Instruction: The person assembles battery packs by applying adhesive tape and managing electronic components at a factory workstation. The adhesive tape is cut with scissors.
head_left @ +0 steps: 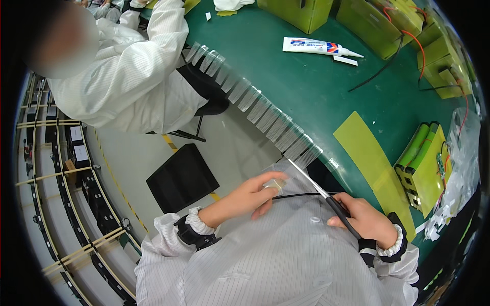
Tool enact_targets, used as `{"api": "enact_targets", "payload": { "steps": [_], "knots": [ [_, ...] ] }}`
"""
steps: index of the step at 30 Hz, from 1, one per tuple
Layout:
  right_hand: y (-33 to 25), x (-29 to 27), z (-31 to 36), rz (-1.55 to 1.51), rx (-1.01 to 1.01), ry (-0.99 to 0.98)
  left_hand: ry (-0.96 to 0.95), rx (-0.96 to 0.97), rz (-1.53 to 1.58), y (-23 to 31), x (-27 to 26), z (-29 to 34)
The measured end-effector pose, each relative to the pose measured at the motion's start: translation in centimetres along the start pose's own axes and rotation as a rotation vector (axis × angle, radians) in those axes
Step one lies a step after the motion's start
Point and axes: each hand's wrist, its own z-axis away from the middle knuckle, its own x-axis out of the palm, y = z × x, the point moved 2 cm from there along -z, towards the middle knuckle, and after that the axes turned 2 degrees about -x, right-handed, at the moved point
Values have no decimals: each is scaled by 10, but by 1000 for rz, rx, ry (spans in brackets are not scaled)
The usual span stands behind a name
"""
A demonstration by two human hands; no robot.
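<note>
While the person's two arms reached up from the bottom of the frame, the left grip [247, 198] pinched a small see-through thing [277, 185] between thumb and fingers, a bit below the middle of the frame. What that small thing was, I could not tell. Over to its right, the right grip [365, 217] was wrapped around the black handle of a long tool that looked like scissors [309, 179]. Its thin silver end pointed up and left, to the row of clear strips [260, 110], but I could not tell if it touched them. Those strips hung side by side along the edge of the green tabletop [301, 86], from the upper left down to the middle of the frame. A thin black cord [301, 194] ran between the two grips. Right of the middle, a long yellow sheet [375, 171] lay flat, and near it was a pack with green tubes [422, 143]. Crinkly clear plastic [462, 168] lay at the far right. Near the top, a white glue tube [311, 46] had a pointed tip. Big yellow-green blocks [293, 13] sat at the upper right. At the upper left, another person [127, 81] wore a white coat.
</note>
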Motion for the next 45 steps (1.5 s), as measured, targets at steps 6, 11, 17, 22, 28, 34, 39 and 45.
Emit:
{"api": "enact_targets", "payload": {
  "steps": [6, 11, 17, 22, 28, 34, 39, 45],
  "knots": [
    [7, 7, -2, 169, -67, -15, -105, -156, -143, -19, -18, 11],
    [12, -1, 22, 60, -165, -172, 2, -195, -111, -19, -19, 33],
    [17, -26, 46, -519, -179, 281, 1, -63, 92, 27, 34, 3],
    [13, -33, 33, -289, -203, 587, 92, -78, 116, 40, 51, -18],
    [-5, -31, 17, 35, -170, 750, 160, -143, 195, 39, 68, -25],
    [3, -27, -16, 491, -293, 968, 168, -154, 178, 38, 78, -40],
    [2, -25, -18, 556, -287, 980, 145, -174, 216, 33, 79, -43],
    [2, -24, -34, 584, -267, 978, 220, -201, 21, 32, 72, -40]
  ]
}}
